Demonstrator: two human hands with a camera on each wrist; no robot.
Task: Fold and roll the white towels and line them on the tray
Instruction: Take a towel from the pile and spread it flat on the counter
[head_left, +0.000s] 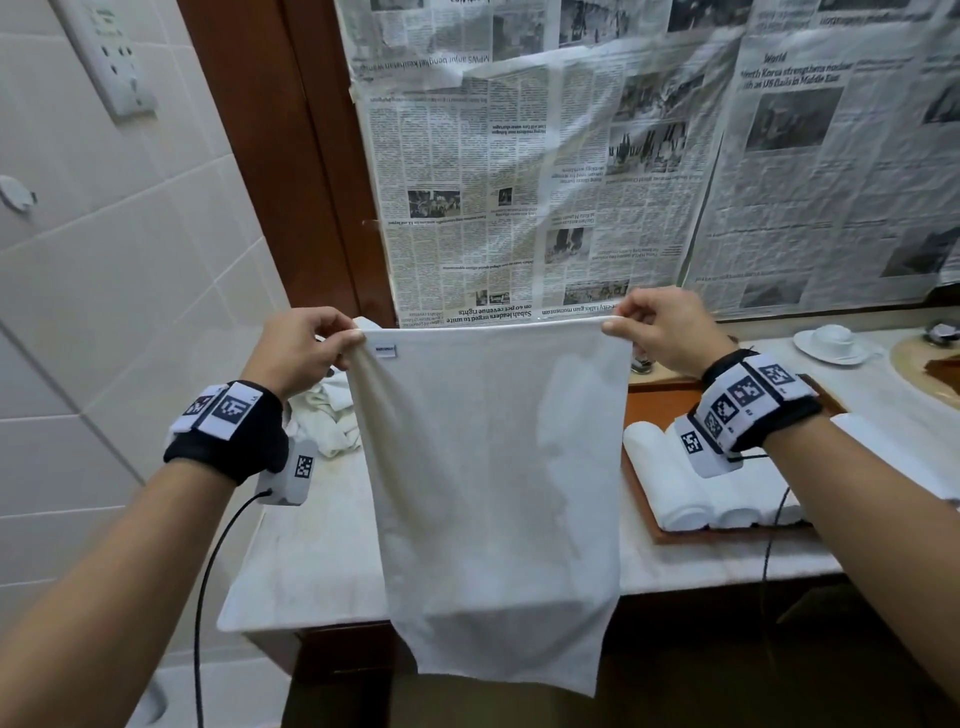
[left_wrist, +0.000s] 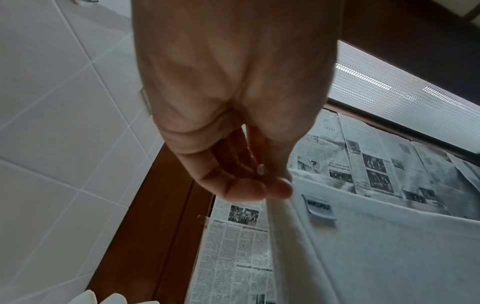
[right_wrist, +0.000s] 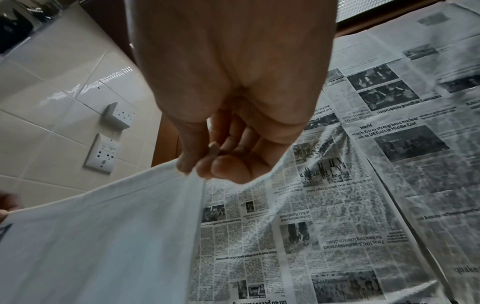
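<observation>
Towel (head_left: 493, 467) hangs full length over the counter (head_left: 311, 561), left hand (head_left: 304, 340) and right hand (head_left: 660, 327) each pinching a top corner. Tray (head_left: 644, 499) at right holds what look like three rolls (head_left: 691, 488). Risk: the dangling hem snags the counter edge and folds crooked.

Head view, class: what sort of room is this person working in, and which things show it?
Probably a hotel bathroom: tiled wall, a marble vanity counter with a basin at its right end, and rolled towels on a wooden tray.

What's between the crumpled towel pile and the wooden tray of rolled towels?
In the head view, the hanging white towel, pinched by both hands, over bare marble counter.
</observation>
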